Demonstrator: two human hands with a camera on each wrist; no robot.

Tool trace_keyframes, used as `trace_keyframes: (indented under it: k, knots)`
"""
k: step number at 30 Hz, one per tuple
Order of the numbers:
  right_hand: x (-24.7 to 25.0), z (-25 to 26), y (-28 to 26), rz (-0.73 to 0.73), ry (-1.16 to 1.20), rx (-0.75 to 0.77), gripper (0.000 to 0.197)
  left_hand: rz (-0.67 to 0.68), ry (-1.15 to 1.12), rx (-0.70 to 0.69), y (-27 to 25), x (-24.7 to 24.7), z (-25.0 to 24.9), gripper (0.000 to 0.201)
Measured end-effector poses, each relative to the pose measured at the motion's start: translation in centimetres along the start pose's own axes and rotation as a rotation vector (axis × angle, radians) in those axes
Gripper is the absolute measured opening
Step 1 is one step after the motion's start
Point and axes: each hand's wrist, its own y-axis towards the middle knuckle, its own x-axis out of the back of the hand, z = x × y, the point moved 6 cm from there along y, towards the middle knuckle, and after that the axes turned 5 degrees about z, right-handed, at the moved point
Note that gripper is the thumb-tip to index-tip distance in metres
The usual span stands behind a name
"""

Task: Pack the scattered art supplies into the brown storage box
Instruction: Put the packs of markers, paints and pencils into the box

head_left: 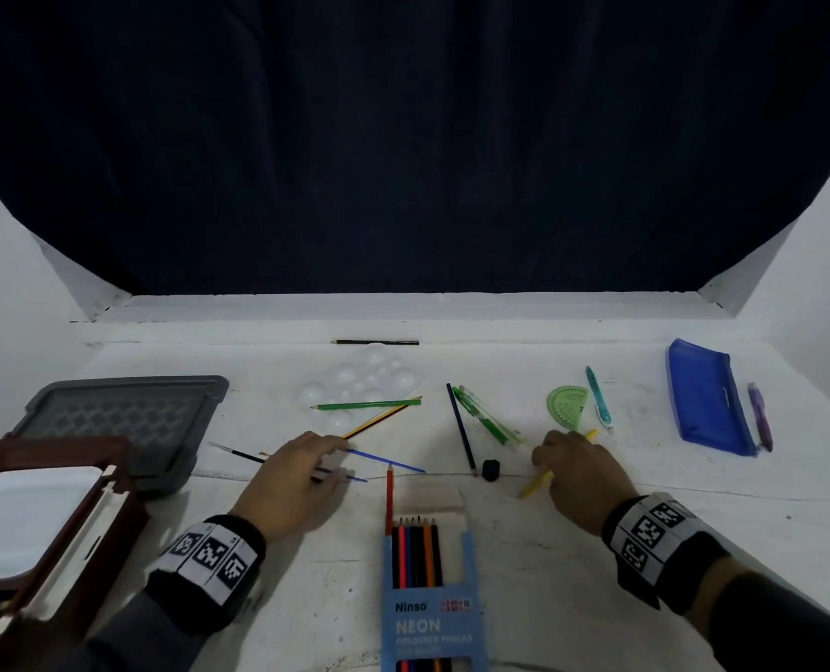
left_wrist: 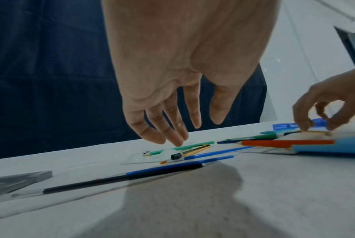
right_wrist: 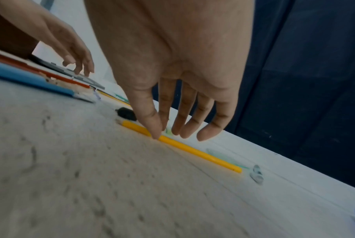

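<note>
Both my hands are down over the white table, nothing picked up yet. My left hand hangs loose with straight fingers over the blue paintbrushes, just left of the pencil pack; from the left wrist camera the fingertips sit above the green pencil, and I can't tell if they touch anything. My right hand is right of the pencil pack, fingers extended; its thumb presses on the yellow pencil, which lies flat on the table, not grasped. Black sharpener sits between the pack and that pencil. Brown box is open, far left of the pack, a white tray inside it; the grey lid lies just behind it. Beyond the pack: clear palette, dark blue pencil, green protractor. Blue pencil case is far right of the pack.
</note>
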Motion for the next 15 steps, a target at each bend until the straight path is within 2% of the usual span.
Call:
trace_keyframes:
  k: [4, 7, 10, 12, 15]
  knots:
    - [-0.8, 0.1, -0.1, 0.018, -0.085, 0.026, 0.032, -0.026, 0.050, 0.086, 3.3, 0.0, 1.8, 0.029]
    - [-0.8, 0.9, -0.4, -0.009, -0.138, 0.092, 0.026, -0.002, 0.130, 0.127, 6.3, -0.1, 1.9, 0.032]
    - [-0.2, 1.8, -1.1, -0.037, -0.131, 0.121, 0.022, 0.091, 0.350, 0.244, 9.3, -0.1, 2.0, 0.040]
    - [1.1, 2.6, -1.8, -0.104, -0.017, 0.136, 0.016, 0.117, 0.494, 0.306, 10.7, 0.4, 2.2, 0.037]
    - [3.9, 3.0, -3.1, -0.253, 0.383, 0.149, 0.005, 0.131, 0.559, 0.381, 11.7, 1.1, 3.4, 0.023]
